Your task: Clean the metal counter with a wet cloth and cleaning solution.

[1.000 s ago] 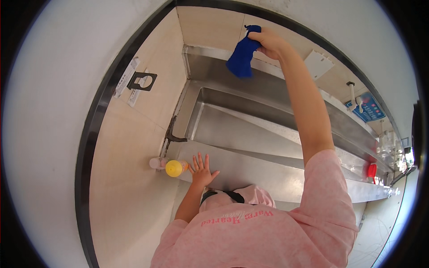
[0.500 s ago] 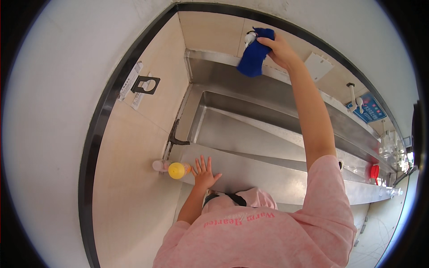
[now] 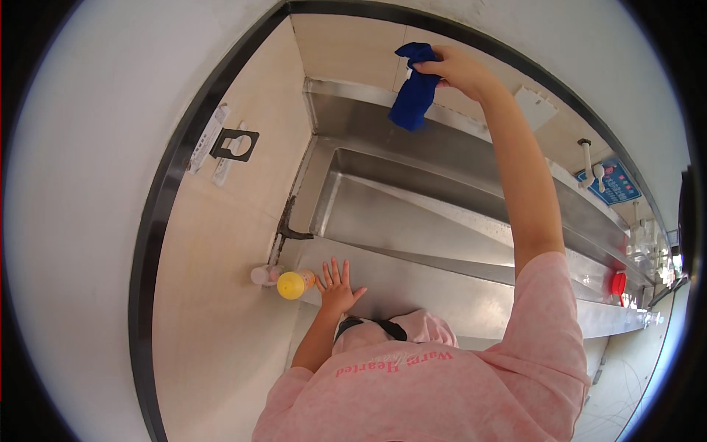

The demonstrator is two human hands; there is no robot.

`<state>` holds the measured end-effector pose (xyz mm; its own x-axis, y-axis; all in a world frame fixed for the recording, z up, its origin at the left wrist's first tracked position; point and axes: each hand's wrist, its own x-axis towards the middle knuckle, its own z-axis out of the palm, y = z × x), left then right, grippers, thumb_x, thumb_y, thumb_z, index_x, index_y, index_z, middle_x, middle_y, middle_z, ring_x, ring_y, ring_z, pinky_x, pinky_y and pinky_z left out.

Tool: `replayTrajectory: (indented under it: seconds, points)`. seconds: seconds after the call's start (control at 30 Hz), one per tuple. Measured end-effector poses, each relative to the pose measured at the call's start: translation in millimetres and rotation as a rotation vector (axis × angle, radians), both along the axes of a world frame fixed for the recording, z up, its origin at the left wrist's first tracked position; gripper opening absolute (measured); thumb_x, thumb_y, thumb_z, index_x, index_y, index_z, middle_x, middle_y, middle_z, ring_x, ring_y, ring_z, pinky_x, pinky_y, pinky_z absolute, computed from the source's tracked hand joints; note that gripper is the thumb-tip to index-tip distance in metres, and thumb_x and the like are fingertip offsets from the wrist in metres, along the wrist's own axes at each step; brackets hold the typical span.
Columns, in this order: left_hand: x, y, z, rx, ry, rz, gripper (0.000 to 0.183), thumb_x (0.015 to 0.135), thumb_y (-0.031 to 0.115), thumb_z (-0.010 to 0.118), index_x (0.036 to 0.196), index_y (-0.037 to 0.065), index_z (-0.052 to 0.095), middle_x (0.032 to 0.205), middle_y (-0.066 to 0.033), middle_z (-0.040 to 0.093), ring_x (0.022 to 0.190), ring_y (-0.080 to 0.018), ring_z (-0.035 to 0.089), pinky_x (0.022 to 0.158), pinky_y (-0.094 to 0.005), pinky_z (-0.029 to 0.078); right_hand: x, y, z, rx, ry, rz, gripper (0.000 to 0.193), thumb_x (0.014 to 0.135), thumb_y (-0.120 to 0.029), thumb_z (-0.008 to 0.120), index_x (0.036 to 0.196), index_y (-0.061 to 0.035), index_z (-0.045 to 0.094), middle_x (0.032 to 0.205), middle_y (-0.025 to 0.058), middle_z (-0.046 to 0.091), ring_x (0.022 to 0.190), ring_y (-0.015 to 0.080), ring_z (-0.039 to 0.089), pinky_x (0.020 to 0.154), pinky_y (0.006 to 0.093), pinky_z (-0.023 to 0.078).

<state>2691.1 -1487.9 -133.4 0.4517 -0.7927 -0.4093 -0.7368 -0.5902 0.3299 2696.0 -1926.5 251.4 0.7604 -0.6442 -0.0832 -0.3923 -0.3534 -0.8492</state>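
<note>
My right hand (image 3: 460, 70) reaches up to the back wall, its fingers closed on a dark blue cloth (image 3: 414, 96). The cloth hangs over a white tap (image 3: 409, 74), hiding all but a small part of it. Below lies a long stainless steel sink (image 3: 412, 239). On its front ledge my left hand (image 3: 339, 293) rests flat with fingers spread, holding nothing. Just left of those fingers stands a bottle with a yellow cap (image 3: 292, 285). A smaller bottle with a pale pink cap (image 3: 261, 275) is beside it, near the side wall.
A black bracket (image 3: 236, 144) with a round hole juts from the left wall. Along the back wall are a white panel (image 3: 535, 107), another white tap (image 3: 587, 162) and a blue sign (image 3: 617, 183). A red ladle-like item (image 3: 618, 284) sits toward the sink's far right.
My right hand has shifted slightly left with the blue cloth, which now covers most of the tap that showed beside it. The left hand has stayed in place.
</note>
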Motion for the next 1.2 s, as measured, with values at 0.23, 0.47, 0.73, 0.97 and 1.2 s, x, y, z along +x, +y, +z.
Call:
replayTrajectory:
  seconds: [0.23, 0.47, 0.73, 0.97, 1.2]
  points:
    - [1.3, -2.1, -3.6, 0.025, 0.013, -0.039, 0.104, 0.080, 0.069, 0.054, 0.153, 0.016, 0.003, 0.157, -0.0208, -0.011, 0.143, -0.0455, -0.011, 0.104, -0.0720, 0.000, 13.0, -12.2, 15.5, -0.329, 0.235, 0.085, 0.037, 0.080, -0.028, 0.067, 0.103, 0.0012, 0.066, 0.087, 0.0069, 0.066, 0.081, 0.0159, 0.060, 0.072, 0.0312, 0.048]
    - [1.2, -3.8, 4.7, 0.020, 0.008, -0.027, 0.103, 0.080, 0.067, 0.055, 0.153, 0.016, 0.004, 0.158, -0.0203, -0.011, 0.143, -0.0451, -0.010, 0.105, -0.0708, 0.000, 16.9, -5.3, 15.5, -0.485, 0.284, 0.062, 0.034, 0.079, -0.025, 0.062, 0.099, 0.0019, 0.066, 0.085, 0.0088, 0.065, 0.080, 0.0186, 0.061, 0.071, 0.0355, 0.047]
    - [0.1, -5.9, 11.2, 0.035, 0.006, -0.006, 0.100, 0.080, 0.065, 0.057, 0.154, 0.018, 0.007, 0.159, -0.0164, -0.010, 0.145, -0.0410, -0.010, 0.107, -0.0688, 0.001, -8.6, -28.7, -6.4, 0.267, -0.149, 0.105, 0.038, 0.082, -0.018, 0.064, 0.112, 0.0041, 0.059, 0.102, 0.0072, 0.063, 0.094, 0.0150, 0.056, 0.085, 0.0300, 0.044]
    - [1.1, -5.4, 6.4, 0.052, 0.027, -0.019, 0.104, 0.079, 0.068, 0.055, 0.154, 0.018, 0.002, 0.158, -0.0191, -0.013, 0.143, -0.0440, -0.012, 0.105, -0.0703, -0.002, 10.9, -20.2, 3.9, -0.355, 0.139, 0.081, 0.040, 0.076, -0.030, 0.068, 0.094, 0.0049, 0.063, 0.082, 0.0115, 0.063, 0.076, 0.0211, 0.058, 0.070, 0.0344, 0.047]
    - [0.8, -3.7, 2.3, 0.040, 0.026, -0.024, 0.104, 0.080, 0.069, 0.053, 0.153, 0.017, 0.002, 0.157, -0.0203, -0.011, 0.143, -0.0448, -0.011, 0.105, -0.0703, -0.002, 4.1, -18.6, -7.7, -0.015, -0.019, -0.068, 0.039, 0.081, -0.024, 0.065, 0.107, 0.0050, 0.059, 0.099, 0.0084, 0.063, 0.092, 0.0171, 0.058, 0.083, 0.0318, 0.045]
